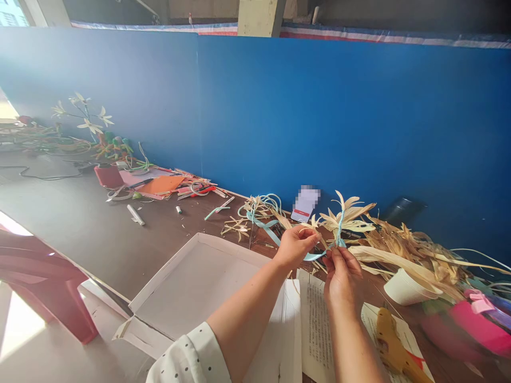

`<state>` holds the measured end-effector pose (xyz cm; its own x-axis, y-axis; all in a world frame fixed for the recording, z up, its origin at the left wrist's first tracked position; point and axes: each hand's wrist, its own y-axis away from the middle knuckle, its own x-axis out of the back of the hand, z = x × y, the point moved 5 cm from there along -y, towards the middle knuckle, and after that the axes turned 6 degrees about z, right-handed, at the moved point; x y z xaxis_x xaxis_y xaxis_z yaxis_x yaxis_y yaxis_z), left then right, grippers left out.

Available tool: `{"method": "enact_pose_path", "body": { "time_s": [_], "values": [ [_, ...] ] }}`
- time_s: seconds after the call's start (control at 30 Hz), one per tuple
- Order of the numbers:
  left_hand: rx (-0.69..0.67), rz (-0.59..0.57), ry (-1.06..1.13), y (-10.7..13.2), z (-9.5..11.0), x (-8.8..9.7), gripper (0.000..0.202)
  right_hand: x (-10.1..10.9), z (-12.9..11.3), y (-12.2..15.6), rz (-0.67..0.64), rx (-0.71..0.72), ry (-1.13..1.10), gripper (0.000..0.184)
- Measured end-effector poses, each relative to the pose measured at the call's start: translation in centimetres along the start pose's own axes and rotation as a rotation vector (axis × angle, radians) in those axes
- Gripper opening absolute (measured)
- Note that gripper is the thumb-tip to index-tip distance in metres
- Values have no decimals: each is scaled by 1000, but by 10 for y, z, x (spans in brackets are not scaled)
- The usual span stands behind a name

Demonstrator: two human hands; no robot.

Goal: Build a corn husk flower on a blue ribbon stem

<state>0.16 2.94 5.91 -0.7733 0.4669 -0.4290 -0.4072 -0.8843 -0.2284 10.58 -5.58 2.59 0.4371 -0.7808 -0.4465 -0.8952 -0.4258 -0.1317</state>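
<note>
My right hand (343,268) is closed, its thumb and fingers pinching the lower stem of a corn-husk flower (346,207). Light blue tape (340,229) wraps that stem, and a loose length runs left below my fingers. Beside it my left hand (297,246) is also closed, fingertips pinched around a small pale husk flower (314,222) whose lower end is partly hidden. More light blue tape (268,227) trails across the table to the left of my hands. Several small husk flowers (239,229) lie near it.
A white open box lid (167,282) lies under my left forearm. On the right are dried husks (415,250), a paper cup (411,287), a yellow glue gun (393,340) and printed paper (315,324). A phone (305,205) leans against the blue partition (319,117). A red stool (48,282) stands left.
</note>
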Motion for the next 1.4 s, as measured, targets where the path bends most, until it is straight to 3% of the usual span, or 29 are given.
{"method": "enact_pose_path", "body": {
  "time_s": [0.23,0.47,0.67,1.03,1.4],
  "values": [
    [-2,-27,-18,0,1,-2,27,10,1,-5,93,-12,25,30],
    [-20,-54,-98,1,2,-1,26,-2,0,4,-30,-93,2,34],
    [-21,-123,-181,1,-6,-3,19,-7,0,6,-53,-116,-33,38],
    [-80,-75,-299,0,-5,-1,14,-9,5,5,-95,-182,-72,35],
    [10,-146,-69,-1,-9,-5,30,-11,5,4,-121,-213,-166,36]
  ]
}}
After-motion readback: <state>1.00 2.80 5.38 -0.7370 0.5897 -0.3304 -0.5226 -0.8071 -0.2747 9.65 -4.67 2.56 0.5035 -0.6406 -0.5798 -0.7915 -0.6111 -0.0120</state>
